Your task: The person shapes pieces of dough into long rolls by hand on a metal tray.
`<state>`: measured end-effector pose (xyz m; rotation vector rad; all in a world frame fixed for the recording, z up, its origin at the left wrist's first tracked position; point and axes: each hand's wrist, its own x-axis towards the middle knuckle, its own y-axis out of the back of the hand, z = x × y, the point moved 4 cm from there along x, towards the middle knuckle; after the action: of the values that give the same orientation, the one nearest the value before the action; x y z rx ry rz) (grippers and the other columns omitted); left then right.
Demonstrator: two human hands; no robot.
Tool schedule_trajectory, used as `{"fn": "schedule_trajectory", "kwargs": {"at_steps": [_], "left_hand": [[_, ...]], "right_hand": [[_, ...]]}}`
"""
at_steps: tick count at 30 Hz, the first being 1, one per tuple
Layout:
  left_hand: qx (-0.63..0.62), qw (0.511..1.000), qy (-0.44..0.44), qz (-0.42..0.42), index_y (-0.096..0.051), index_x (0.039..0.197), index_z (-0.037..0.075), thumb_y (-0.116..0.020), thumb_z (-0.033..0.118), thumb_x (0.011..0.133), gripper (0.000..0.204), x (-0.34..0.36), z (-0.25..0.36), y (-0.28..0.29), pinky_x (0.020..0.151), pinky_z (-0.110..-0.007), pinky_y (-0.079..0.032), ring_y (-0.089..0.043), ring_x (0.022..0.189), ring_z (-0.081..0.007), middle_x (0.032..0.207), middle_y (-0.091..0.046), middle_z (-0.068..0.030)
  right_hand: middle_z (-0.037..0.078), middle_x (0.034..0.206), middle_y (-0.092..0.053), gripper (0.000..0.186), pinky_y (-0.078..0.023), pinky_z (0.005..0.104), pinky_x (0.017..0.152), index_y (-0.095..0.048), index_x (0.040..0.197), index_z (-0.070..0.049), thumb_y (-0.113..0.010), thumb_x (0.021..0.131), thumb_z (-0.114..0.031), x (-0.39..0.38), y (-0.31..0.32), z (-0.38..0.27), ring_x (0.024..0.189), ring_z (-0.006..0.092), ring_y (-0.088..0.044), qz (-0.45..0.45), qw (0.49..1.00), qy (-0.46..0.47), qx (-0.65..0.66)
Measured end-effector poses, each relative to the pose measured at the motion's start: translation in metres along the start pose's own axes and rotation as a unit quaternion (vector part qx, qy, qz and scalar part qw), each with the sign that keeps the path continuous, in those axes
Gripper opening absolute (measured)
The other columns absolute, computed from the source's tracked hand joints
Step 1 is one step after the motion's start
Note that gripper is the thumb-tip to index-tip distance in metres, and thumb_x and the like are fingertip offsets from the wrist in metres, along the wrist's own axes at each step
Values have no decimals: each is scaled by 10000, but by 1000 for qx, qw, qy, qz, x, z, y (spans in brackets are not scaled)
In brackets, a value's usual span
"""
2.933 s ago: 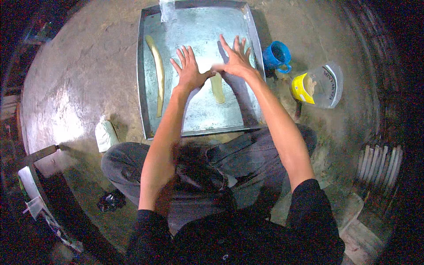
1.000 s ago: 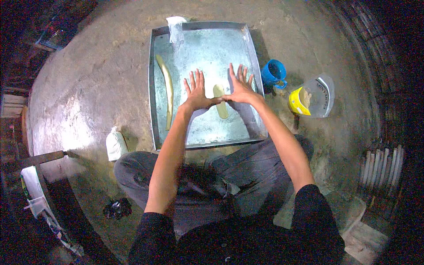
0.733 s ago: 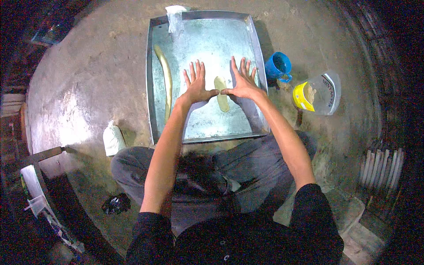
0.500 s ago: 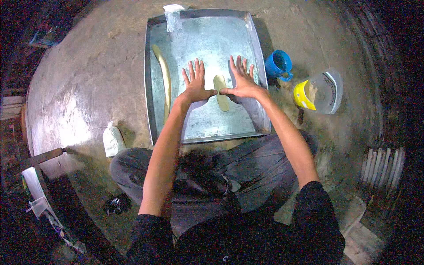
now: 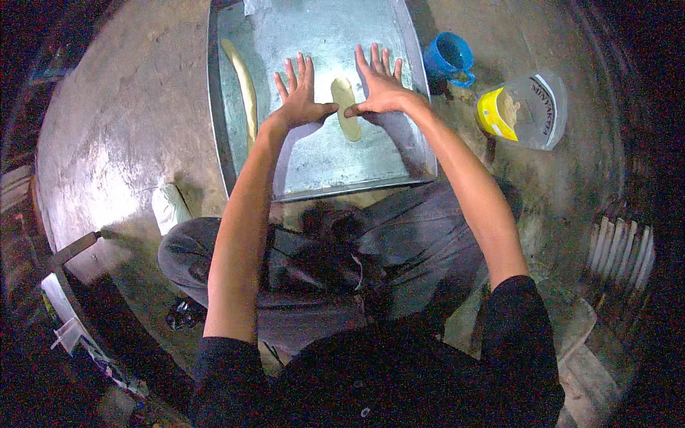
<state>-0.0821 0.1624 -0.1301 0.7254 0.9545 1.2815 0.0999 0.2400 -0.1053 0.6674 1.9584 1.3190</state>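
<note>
A flattened, oblong piece of pale dough (image 5: 343, 91) lies in the middle of a shallow metal tray (image 5: 321, 171). My left hand (image 5: 299, 101) is spread beside the dough, its thumb reaching to the left edge. On the other side my right hand (image 5: 381, 87) is spread too, and its thumb rests on or against the dough's right edge. Neither hand grips anything. Along the tray's left side lies a long rope of dough (image 5: 243, 82), its near end hidden behind my left forearm.
Right of the tray stand a blue mug (image 5: 451, 58) and a clear bag with a yellow band (image 5: 499, 114), holding something beige. A white bag (image 5: 171, 207) sits on the floor at left, near my knee. Part of a plastic packet (image 5: 253, 6) hangs over the tray's far edge.
The whole view has shifted, so the tray and hands appear higher and a little further left. Both hands stay spread, with the thumbs still at the dough.
</note>
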Motion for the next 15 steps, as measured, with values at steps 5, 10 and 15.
{"fn": "schedule_trajectory", "kwargs": {"at_steps": [5,10,15], "left_hand": [[-23,1000,-14,10,66,1552,-36,-745,691,638,1422,-1,4,2,1124,-637,177,227,1475,-427,1630,98,-257],[-33,999,-18,7,48,1549,-51,-743,699,639,1420,-4,-4,1,1118,-637,188,241,1469,-429,1626,111,-261],[-40,999,-12,17,43,1554,-41,-735,731,613,1444,0,4,-1,1121,-632,189,234,1472,-428,1629,104,-256]], "right_hand": [[337,1601,29,1548,17,722,1124,83,1575,-90,-773,510,-819,-7,-7,9,1477,526,38,84,995,51,31],[319,1604,82,1545,18,646,1172,128,1576,-138,-788,520,-796,-5,7,-14,1484,492,92,-44,997,-28,-50],[312,1601,125,1537,56,638,1165,104,1583,-143,-710,507,-880,-12,-3,6,1482,484,126,14,999,34,-28]]}}
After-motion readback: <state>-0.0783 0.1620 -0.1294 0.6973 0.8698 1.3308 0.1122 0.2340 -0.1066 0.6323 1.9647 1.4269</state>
